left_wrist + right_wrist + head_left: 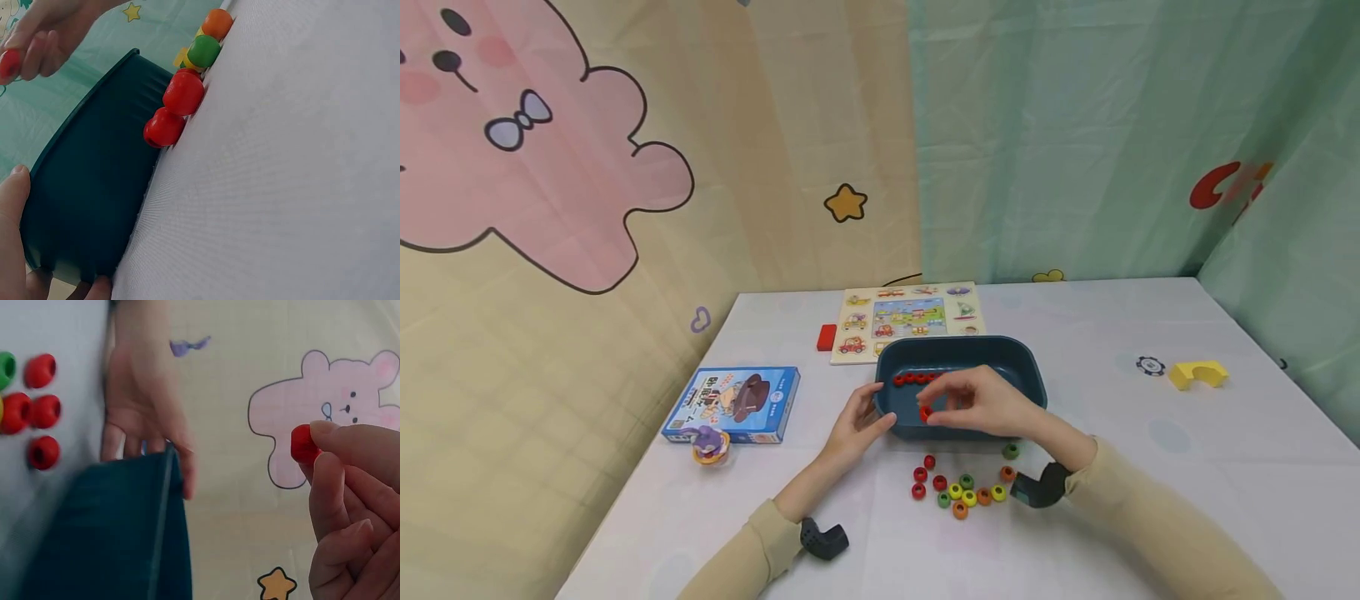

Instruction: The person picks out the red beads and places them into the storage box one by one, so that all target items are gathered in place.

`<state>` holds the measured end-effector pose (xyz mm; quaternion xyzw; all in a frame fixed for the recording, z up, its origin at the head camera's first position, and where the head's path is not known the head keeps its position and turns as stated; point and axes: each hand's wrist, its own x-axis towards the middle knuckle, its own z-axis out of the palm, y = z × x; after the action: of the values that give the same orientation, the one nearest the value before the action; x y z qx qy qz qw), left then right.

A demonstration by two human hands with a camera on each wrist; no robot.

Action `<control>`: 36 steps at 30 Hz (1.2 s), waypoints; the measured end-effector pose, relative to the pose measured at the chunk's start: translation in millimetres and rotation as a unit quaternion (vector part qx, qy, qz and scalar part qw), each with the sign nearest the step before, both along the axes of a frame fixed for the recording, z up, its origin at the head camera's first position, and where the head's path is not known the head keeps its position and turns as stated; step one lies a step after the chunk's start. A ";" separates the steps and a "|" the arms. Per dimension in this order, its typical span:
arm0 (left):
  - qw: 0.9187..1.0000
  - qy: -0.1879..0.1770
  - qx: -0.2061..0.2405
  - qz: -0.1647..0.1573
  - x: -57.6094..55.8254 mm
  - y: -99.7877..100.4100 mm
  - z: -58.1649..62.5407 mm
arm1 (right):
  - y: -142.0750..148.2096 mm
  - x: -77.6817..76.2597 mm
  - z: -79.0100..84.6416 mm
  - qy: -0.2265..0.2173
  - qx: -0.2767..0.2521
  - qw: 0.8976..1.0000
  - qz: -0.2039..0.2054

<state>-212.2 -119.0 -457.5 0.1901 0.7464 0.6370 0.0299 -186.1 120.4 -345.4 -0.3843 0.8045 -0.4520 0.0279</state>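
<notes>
A dark teal plastic tray [966, 343] stands on the table, with a row of red beads [911, 379] along the far part of its floor. My left hand [853, 423] grips the tray's near left corner, thumb up at the rim and fingertips round the side and low edge. Over the tray, my right hand [983, 402] pinches a red bead [305, 445] between thumb and index finger. Loose red beads [919, 474], green beads [966, 482], yellow beads [969, 498] and orange beads [984, 497] lie just in front of the tray.
A picture puzzle board [850, 302] and a red block [826, 337] lie behind the tray. To the left are a blue box [722, 400] and a small purple toy [709, 443]. A yellow arch block [1198, 373] sits at the right.
</notes>
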 end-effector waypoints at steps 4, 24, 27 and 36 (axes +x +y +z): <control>1.000 -0.005 0.004 -0.002 -1.2 -0.7 -0.8 | -5.9 -37.6 11.9 -0.011 0.000 1.000 0.001; 0.999 -0.016 0.007 -0.028 11.0 1.1 23.3 | -43.6 -131.8 -42.0 -0.109 0.101 0.989 0.028; 1.000 -0.017 0.006 -0.026 10.9 0.5 23.2 | -46.9 -136.3 -44.6 -0.115 0.116 0.986 0.024; 1.000 -0.014 0.002 -0.026 11.2 0.7 22.2 | -48.7 -141.6 -64.3 -0.127 0.142 0.981 0.034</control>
<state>-200.9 -118.2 -435.3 0.2001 0.7393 0.6405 0.0562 -327.7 71.7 -409.7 -0.3430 0.8367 -0.3774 0.1994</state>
